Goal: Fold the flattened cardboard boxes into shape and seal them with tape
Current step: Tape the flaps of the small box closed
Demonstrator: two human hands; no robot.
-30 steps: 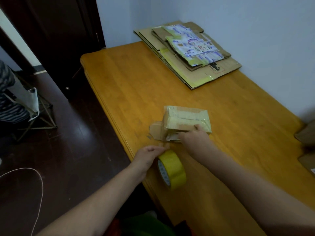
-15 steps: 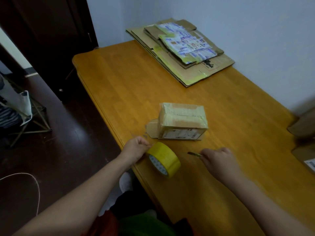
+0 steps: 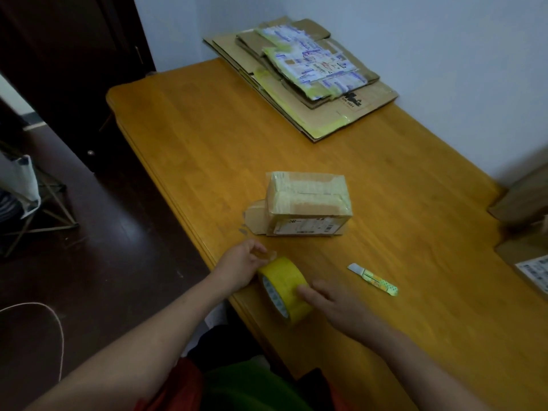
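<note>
Yellow tape roll stands on edge at near rim of worktop. Left hand curled against roll's left side, fingertips pinching its loose end. Right hand loose-fingered, fingertips touching roll's right side, gripping nothing. Small cutter lies on worktop right of roll, untouched. Beyond, taped small box sits mid-worktop, one flap splayed out left. Far corner, against wall: stack of flattened cardboard boxes.
</note>
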